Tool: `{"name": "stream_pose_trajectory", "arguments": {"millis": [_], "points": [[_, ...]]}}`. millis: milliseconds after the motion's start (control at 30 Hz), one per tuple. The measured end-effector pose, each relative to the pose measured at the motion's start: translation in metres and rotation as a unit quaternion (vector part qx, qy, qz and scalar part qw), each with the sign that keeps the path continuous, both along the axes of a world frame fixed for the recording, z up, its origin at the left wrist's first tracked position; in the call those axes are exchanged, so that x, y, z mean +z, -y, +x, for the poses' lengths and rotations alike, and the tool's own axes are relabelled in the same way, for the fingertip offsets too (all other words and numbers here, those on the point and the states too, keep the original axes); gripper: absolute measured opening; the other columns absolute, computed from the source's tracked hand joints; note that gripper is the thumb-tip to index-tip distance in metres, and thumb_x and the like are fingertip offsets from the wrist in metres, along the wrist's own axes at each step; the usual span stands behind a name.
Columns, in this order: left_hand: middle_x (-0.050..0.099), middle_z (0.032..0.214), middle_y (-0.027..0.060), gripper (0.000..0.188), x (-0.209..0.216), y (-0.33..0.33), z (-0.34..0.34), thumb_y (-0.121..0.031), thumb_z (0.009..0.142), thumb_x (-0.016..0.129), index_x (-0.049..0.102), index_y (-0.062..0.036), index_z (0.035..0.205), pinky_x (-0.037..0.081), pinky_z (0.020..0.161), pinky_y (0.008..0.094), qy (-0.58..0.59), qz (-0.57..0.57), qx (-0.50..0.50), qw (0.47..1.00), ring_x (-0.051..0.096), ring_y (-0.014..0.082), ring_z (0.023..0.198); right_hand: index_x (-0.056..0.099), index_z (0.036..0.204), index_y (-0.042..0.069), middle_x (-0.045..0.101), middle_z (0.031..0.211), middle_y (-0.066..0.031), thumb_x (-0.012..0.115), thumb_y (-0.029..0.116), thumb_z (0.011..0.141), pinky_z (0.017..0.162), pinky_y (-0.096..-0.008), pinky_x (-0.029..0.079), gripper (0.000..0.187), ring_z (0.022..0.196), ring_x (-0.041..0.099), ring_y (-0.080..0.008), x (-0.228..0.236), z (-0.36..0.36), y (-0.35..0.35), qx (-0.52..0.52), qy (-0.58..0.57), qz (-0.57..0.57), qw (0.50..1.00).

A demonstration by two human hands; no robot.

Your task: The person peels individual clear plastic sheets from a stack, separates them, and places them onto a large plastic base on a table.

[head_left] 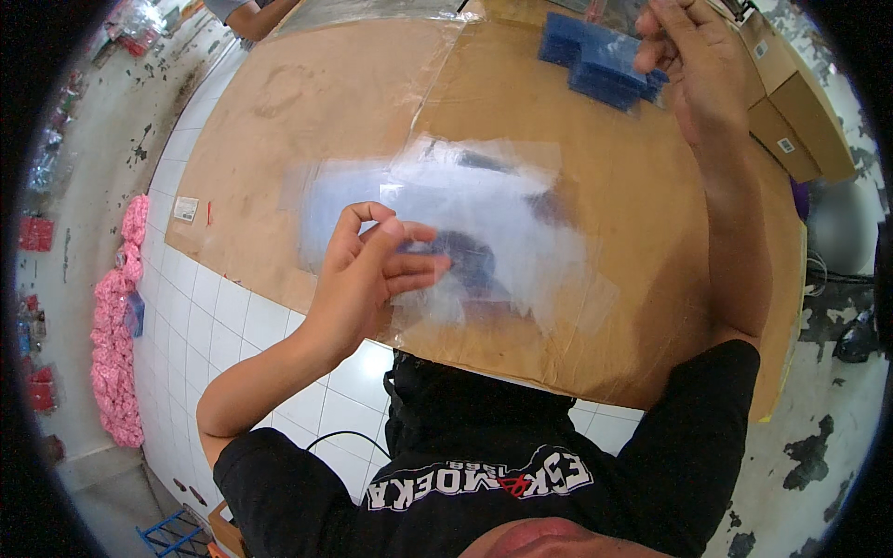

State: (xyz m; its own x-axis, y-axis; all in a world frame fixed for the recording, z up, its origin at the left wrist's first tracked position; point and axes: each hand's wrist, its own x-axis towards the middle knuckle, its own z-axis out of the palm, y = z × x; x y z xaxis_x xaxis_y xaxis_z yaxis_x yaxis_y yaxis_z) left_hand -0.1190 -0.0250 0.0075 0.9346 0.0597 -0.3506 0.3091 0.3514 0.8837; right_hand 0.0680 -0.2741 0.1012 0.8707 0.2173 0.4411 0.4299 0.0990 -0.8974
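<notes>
My left hand (381, 256) hovers over a spread of clear plastic sheets (549, 246) lying on the cardboard-covered table. Its thumb and index fingertips meet in a pinch, while the other fingers stretch to the right; anything thin between the tips cannot be made out against the shiny plastic. At the far right, my right hand (688, 51) is raised beside a stack of blue-tinted plastic sheets (600, 70). Those fingers are bent inward, and I cannot make out what they hold, if anything.
Brown cardboard (307, 93) covers the table. Cardboard boxes (791, 121) stand at its far right edge. A small white label (185, 209) lies at the left edge. Another person's arm (260, 17) shows at the far left. Pink bundles (116, 344) lie left of the tiled floor.
</notes>
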Motion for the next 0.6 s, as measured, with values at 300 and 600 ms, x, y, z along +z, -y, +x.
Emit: {"name": "stream_pose_trajectory", "arguments": {"millis": [300, 600], "points": [[0.045, 0.082, 0.0048, 0.045, 0.028, 0.005, -0.022, -0.012, 0.09, 0.056, 0.025, -0.0066, 0.121, 0.037, 0.05, 0.0182, 0.127, 0.206, -0.053, 0.969, 0.044, 0.006, 0.056, 0.059, 0.095, 0.002, 0.056, 0.073, -0.0001, 0.055, 0.016, 0.092, 0.054, -0.0198, 0.044, 0.015, 0.06, 0.052, -0.0061, 0.014, -0.039, -0.007, 0.056, 0.037, -0.177, 0.982], [0.058, 0.11, 0.006, 0.026, 0.074, 0.014, 0.043, -0.013, 0.087, 0.059, 0.056, 0.0009, 0.11, 0.041, 0.083, 0.0247, 0.363, 0.413, -0.065, 0.833, 0.052, 0.0104, 0.096, 0.062, 0.089, 0.002, 0.058, 0.068, -0.0004, 0.061, 0.015, 0.088, 0.052, -0.0225, 0.045, 0.013, 0.059, 0.052, -0.007, -0.001, -0.052, -0.014, 0.132, 0.033, -0.21, 0.968]]}}
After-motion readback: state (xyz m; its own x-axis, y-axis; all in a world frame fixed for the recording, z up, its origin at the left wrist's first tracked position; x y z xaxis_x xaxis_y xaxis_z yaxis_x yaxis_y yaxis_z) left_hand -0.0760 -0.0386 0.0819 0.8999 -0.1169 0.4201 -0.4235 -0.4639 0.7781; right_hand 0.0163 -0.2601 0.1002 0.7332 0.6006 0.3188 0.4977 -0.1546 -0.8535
